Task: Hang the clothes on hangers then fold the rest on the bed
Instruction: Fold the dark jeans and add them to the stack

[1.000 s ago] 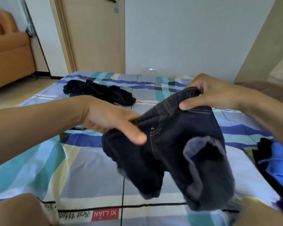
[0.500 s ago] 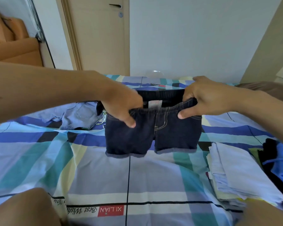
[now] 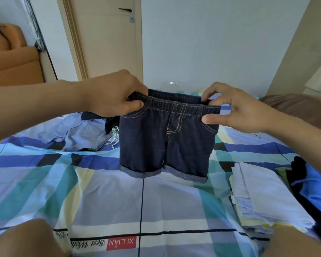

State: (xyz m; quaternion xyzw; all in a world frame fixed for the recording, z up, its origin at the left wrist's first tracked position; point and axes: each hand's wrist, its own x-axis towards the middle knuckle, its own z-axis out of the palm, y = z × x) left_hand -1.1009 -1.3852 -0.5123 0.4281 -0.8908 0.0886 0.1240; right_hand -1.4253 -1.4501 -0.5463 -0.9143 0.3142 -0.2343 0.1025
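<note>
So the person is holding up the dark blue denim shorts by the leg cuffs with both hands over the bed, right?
Not quite. The head view shows the left hand and right hand holding the dark blue denim shorts by the elastic waistband, over the bed; the cuffs hang free.

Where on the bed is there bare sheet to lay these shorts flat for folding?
The widest bare bedsheet lies right under the denim shorts, from the rumpled light-blue clothes down to the red label, and leftward. Crowded: the right side, with the folded stack and the blue and black clothes beyond it.
</note>
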